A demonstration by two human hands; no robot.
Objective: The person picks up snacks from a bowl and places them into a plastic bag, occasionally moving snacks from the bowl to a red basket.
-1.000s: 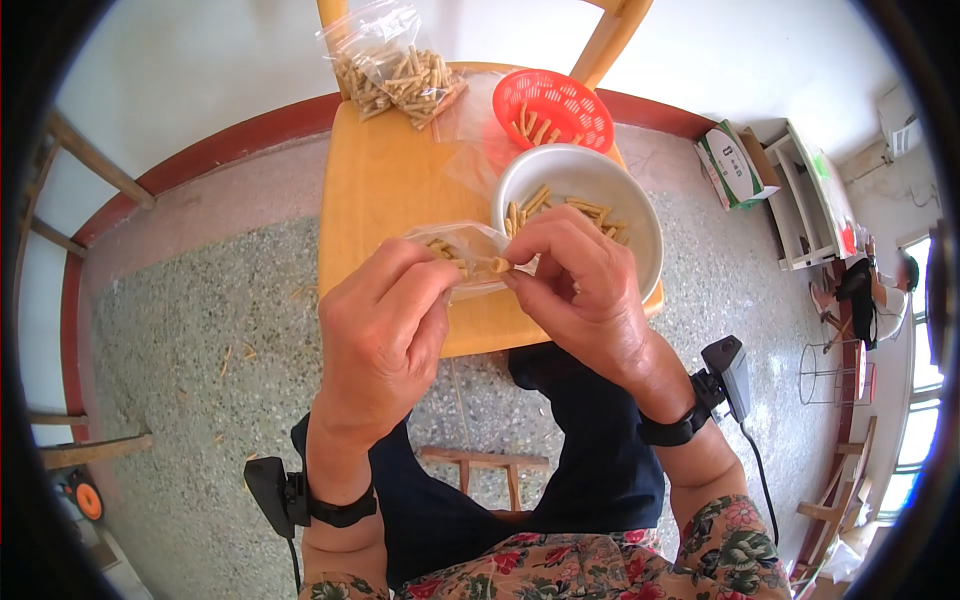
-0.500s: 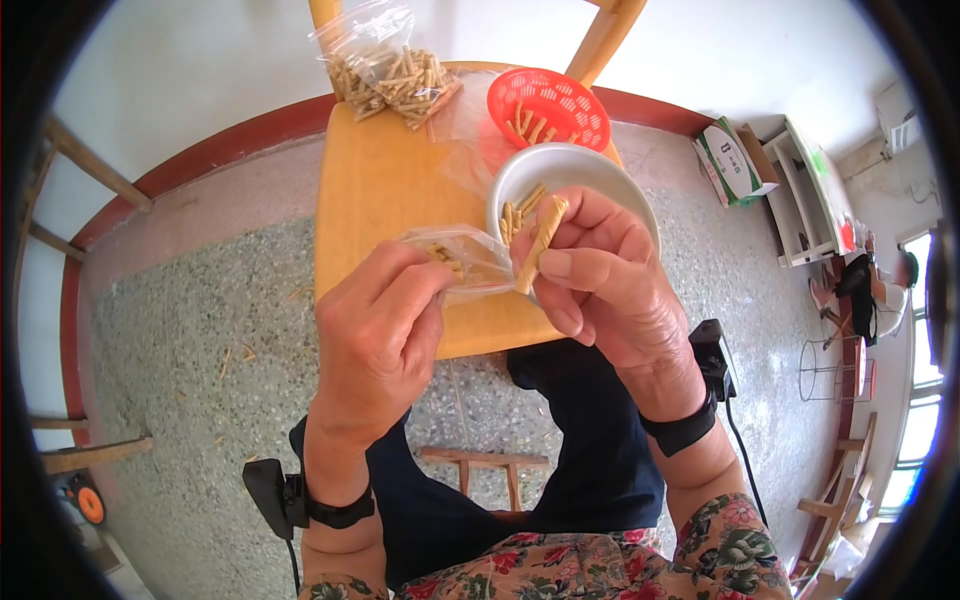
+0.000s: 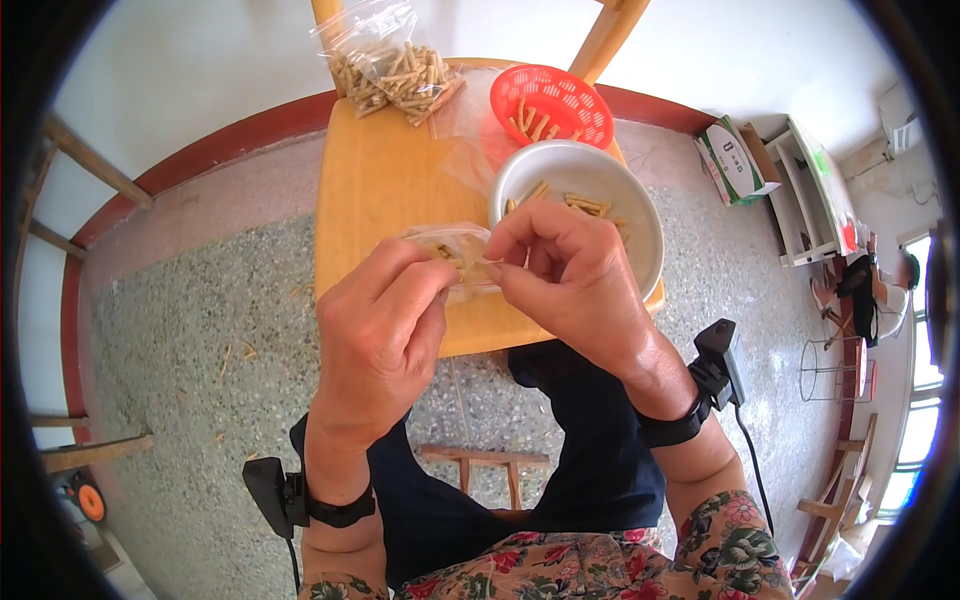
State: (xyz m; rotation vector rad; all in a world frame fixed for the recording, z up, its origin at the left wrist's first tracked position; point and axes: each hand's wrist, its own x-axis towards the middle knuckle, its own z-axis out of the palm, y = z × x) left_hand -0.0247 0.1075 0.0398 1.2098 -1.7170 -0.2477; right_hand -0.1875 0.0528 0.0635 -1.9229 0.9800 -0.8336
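Observation:
My left hand (image 3: 375, 335) pinches a small clear plastic bag (image 3: 470, 240) by its left side, over the front of the wooden seat. Short tan rolled sticks (image 3: 447, 256) show inside the bag. At the bag's right edge my right hand (image 3: 570, 285) has thumb and forefinger closed on the plastic. No stick shows between these fingers, though their inner side is partly hidden. Just behind the right hand stands a white bowl (image 3: 650, 220) with several loose sticks (image 3: 587, 204) in it.
A red perforated basket (image 3: 575, 95) with a few sticks sits behind the bowl. At the back left of the chair seat (image 3: 375, 190) lies a large zip bag of sticks (image 3: 400, 80). A person (image 3: 885, 300) sits far right. Crumbs lie on the floor.
My right hand has moved left and turned palm down to the bag's edge. The stick it held is no longer visible. My left hand stays in place on the bag.

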